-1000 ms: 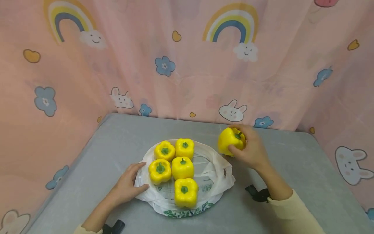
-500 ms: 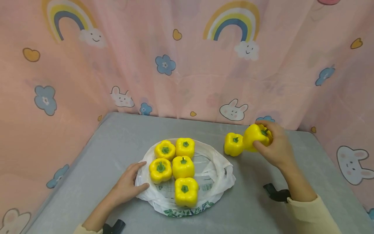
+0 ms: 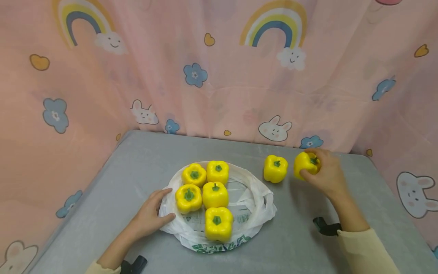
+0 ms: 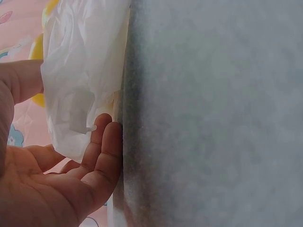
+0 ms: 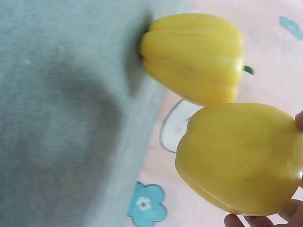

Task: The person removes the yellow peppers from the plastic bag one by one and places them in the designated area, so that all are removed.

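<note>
In the head view a white plastic bag [image 3: 254,224] with green leaf print lies rolled open on the table. Several yellow bell peppers [image 3: 219,224] sit inside it, green stems upward. My left hand [image 3: 148,215] holds the bag's left side, thumb and fingers curved about its edge; from the left wrist, fingertips [image 4: 112,132] show against the white plastic [image 4: 80,66]. Back right, my right hand [image 3: 328,175] grips another yellow bell pepper [image 3: 304,164], which fills the lower right of the right wrist view. One more pepper [image 3: 275,168] stands on the table just left of it.
The grey table [image 3: 137,160] ends at the back against a pink curtain [image 3: 226,102] printed with rainbows and rabbits. Bits of black wrist gear [image 3: 326,227] show beside both forearms. Right of the peppers, the bag has a loose handle [image 3: 267,201].
My right hand has moved right with its pepper and lowered it a little, leaving a gap to the standing pepper, which earlier was hidden behind the hand. The left hand stays at the bag.
</note>
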`<state>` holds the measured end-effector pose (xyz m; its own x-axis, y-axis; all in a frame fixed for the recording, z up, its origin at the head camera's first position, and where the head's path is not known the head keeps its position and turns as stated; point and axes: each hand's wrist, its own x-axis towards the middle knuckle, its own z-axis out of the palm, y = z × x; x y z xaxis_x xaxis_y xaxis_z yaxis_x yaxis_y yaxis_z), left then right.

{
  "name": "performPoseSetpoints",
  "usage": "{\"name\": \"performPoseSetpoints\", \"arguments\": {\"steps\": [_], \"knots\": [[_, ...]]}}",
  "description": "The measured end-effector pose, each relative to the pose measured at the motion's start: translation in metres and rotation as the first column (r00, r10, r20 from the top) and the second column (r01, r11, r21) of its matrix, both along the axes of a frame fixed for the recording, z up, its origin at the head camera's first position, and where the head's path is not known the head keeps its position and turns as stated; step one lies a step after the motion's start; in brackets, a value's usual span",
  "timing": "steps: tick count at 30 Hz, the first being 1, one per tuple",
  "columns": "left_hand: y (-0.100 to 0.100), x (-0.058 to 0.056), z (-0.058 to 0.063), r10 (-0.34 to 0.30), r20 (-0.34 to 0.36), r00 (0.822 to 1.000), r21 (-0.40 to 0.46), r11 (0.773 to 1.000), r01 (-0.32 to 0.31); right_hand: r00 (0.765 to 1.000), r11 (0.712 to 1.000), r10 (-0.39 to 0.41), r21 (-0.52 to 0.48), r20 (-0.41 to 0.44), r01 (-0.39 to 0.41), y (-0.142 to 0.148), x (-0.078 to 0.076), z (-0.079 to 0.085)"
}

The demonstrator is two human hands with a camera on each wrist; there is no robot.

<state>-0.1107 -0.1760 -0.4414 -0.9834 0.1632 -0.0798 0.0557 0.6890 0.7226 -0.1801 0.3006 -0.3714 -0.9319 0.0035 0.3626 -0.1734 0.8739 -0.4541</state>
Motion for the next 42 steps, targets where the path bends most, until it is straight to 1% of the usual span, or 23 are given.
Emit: {"name": "performPoseSetpoints", "arguments": {"steps": [3, 8, 13, 18, 21, 25, 32, 42], "knots": [[0.000, 0.001, 0.002, 0.001, 0.002, 1.000, -0.003, 1.000, -0.001, 1.000, 1.000, 0.005, 0.021, 0.019, -0.005, 0.002, -0.004, -0.009], [0.001, 0.002, 0.004, 0.004, -0.004, 1.000, -0.017, 1.000, -0.005, 0.998, 0.999, -0.002, 0.052, 0.063, -0.002, 0.002, -0.009, -0.019], [0.001, 0.001, 0.002, 0.009, -0.001, 1.000, -0.020, 1.000, -0.009, 0.995, 0.997, 0.003, 0.078, 0.096, -0.010, 0.001, -0.012, -0.027], [0.000, 0.000, 0.001, 0.014, 0.007, 1.000, -0.023, 1.000, -0.014, 0.994, 0.996, 0.004, 0.083, 0.108, -0.013, -0.001, -0.016, -0.034], [-0.001, 0.000, 0.000, 0.011, 0.005, 1.000, -0.026, 1.000, -0.011, 0.994, 0.996, 0.007, 0.083, 0.110, -0.016, -0.001, -0.017, -0.036], [-0.001, -0.001, -0.001, 0.004, 0.006, 1.000, -0.008, 1.000, -0.004, 0.994, 0.996, 0.011, 0.084, 0.110, -0.021, -0.001, -0.018, -0.038], [0.000, -0.001, -0.001, 0.004, 0.008, 1.000, 0.006, 1.000, -0.004, 0.992, 0.996, 0.012, 0.091, 0.127, -0.024, -0.001, -0.019, -0.040], [0.000, -0.001, -0.001, 0.005, 0.005, 1.000, -0.002, 1.000, -0.005, 0.987, 0.996, -0.014, 0.091, 0.161, -0.001, -0.002, -0.017, -0.036]]}}
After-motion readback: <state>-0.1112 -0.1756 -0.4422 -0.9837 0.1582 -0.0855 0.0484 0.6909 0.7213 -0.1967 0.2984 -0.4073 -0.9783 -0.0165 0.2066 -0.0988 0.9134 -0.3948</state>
